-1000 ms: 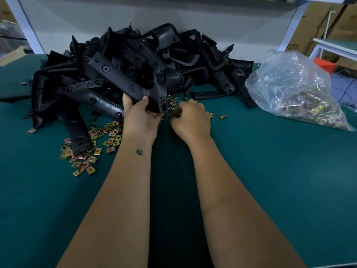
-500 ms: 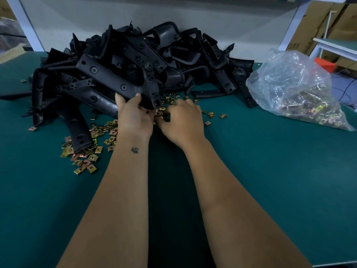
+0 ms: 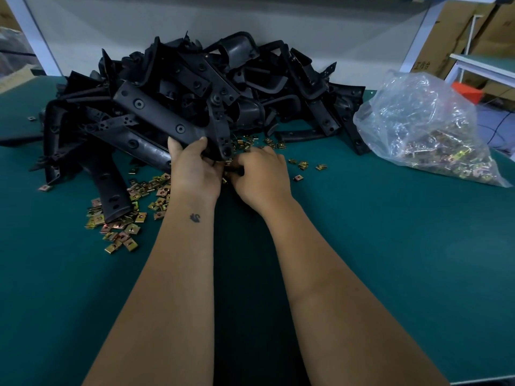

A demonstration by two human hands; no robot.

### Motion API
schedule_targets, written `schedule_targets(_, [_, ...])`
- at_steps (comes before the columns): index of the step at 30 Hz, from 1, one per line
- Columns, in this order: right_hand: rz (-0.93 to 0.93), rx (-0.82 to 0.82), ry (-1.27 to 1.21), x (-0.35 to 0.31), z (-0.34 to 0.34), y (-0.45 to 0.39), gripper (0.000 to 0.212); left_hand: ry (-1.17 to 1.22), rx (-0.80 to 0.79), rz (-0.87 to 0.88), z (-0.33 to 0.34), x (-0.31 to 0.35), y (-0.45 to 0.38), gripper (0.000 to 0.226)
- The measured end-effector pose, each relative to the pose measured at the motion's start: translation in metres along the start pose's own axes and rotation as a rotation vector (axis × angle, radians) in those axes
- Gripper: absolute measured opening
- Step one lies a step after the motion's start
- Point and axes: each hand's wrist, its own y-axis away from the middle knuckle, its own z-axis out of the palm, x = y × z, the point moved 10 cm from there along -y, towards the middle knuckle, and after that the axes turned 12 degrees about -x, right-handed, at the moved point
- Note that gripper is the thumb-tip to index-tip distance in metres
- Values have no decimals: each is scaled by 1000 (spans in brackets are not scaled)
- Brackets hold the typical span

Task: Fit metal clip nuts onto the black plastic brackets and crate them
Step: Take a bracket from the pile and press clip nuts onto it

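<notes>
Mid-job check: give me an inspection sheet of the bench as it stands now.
Surface: green mat, bare toward the near edge.
Job's things: bracket pile at the back; held bracket; loose clip nuts; bag of nuts at right. No crate seen.
Clutter: stray nuts right of the hands.
Grippers: left hand grips the held bracket; right hand curled at its end, contents hidden.
Cables: dark cable behind the bag.
Surroundings: cardboard boxes, white frame.
</notes>
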Motion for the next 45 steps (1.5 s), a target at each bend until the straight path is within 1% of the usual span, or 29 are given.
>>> schedule_targets(4, [8, 19, 6, 2, -2, 1, 14, -7, 13, -6, -1, 0, -1, 38])
schedule_targets(6, [23, 64, -70, 7, -7, 3, 12, -7, 15, -25, -1, -1, -1, 34])
schedule_targets(7, [44, 93, -183, 13, -10, 4, 11, -7, 11, -45, -1, -4, 0, 30])
schedule_targets(9, [111, 159, -517, 32, -14, 10, 7, 0, -7, -104, 4, -11, 2, 20])
schedule_targets(12, [195, 250, -941, 58, -15, 17, 10, -34, -69, -174, 16, -21, 6, 18])
schedule_targets(14, [198, 279, -1201, 69, -13, 18, 14, -98, -129, -198, 24, -27, 8, 19])
schedule_targets(16, [179, 296, -1371, 73, -13, 18, 14, -141, -165, -212, 28, -30, 10, 21])
schedule_targets(19, [163, 297, -1510, 73, -11, 18, 13, -140, -165, -224, 29, -32, 12, 22])
schedule_targets(23, [136, 282, -1622, 70, -10, 16, 17, -95, -162, -230, 30, -33, 13, 22])
schedule_targets(28, [103, 252, -1624, 66, -10, 14, 26, -66, -165, -233, 30, -34, 14, 19])
schedule_targets(33, [132, 238, -1650, 67, -7, 13, 15, -68, -167, -235, 31, -34, 14, 20])
schedule_targets(37, [142, 179, -1690, 65, -3, 12, 18, -55, -178, -244, 32, -36, 14, 27])
schedule_targets(42, [97, 118, -1714, 59, -2, 10, 15, -62, -186, -251, 31, -37, 12, 24])
schedule_targets(45, [85, 110, -1718, 58, -2, 9, 15, -68, -200, -250, 31, -37, 11, 24])
